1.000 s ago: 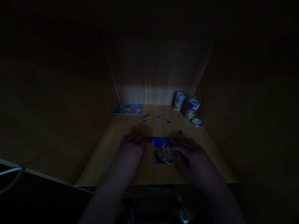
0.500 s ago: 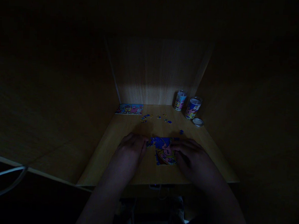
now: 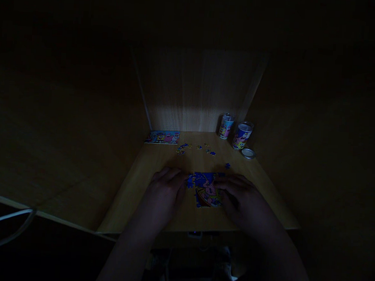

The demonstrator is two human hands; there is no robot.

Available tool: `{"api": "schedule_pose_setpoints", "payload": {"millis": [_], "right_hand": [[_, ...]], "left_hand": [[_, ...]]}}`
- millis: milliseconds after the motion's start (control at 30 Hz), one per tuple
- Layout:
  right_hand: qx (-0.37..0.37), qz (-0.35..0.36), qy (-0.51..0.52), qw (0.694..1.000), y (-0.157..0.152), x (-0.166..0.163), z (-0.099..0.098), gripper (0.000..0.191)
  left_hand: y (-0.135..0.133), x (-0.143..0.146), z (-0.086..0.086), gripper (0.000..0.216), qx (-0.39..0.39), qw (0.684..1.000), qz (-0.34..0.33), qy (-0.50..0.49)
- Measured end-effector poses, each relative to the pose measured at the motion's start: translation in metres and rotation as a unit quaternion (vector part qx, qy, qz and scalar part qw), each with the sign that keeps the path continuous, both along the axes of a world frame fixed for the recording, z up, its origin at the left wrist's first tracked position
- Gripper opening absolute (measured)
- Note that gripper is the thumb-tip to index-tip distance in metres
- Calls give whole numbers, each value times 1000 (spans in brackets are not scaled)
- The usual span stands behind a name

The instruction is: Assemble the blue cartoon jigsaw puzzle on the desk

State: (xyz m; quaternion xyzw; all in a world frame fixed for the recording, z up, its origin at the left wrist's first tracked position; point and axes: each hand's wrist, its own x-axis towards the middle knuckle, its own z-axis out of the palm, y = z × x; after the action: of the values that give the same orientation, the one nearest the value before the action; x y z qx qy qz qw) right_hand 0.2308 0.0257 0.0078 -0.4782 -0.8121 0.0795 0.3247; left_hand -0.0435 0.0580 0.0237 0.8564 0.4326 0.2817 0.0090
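Wood walls [image 3: 199, 91] stand around a dim wooden table top [image 3: 131, 192]. Part of a blue and pink puzzle [image 3: 207, 192] lies just below the middle of the frame. The left hand [image 3: 168, 187] has bent fingers, with the tips at the puzzle's upper left corner. The right hand [image 3: 239, 191] curls over the puzzle's right side. I cannot tell if they pinch anything. Loose pieces [image 3: 184, 146] lie above them. Two cans [image 3: 241, 139] and a lid [image 3: 248, 153] sit to the right, and a flat picture [image 3: 162, 137] lies to the left, near the back.
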Motion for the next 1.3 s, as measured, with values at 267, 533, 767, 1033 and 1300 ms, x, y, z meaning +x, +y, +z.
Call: {"api": "schedule_pose_setpoints", "payload": {"millis": [267, 533, 767, 1033, 1300], "right_hand": [[6, -15, -11, 1000, -2, -3, 9, 23], [-77, 77, -131, 985, 50, -33, 71, 16], [-221, 250, -91, 938, 114, -53, 62, 21], [-196, 251, -58, 946, 118, -47, 39, 18], [-113, 231, -51, 965, 125, -49, 30, 13]], "left_hand": [[1, -4, -2, 14, -4, 997, 70, -42], [2, -4, 0, 13, -18, 995, 82, -48], [1, -3, -2, 15, -38, 997, 55, -47], [-1, 2, 2, 16, -63, 997, 45, -4], [-2, 0, -1, 16, -45, 998, 50, -14]]}}
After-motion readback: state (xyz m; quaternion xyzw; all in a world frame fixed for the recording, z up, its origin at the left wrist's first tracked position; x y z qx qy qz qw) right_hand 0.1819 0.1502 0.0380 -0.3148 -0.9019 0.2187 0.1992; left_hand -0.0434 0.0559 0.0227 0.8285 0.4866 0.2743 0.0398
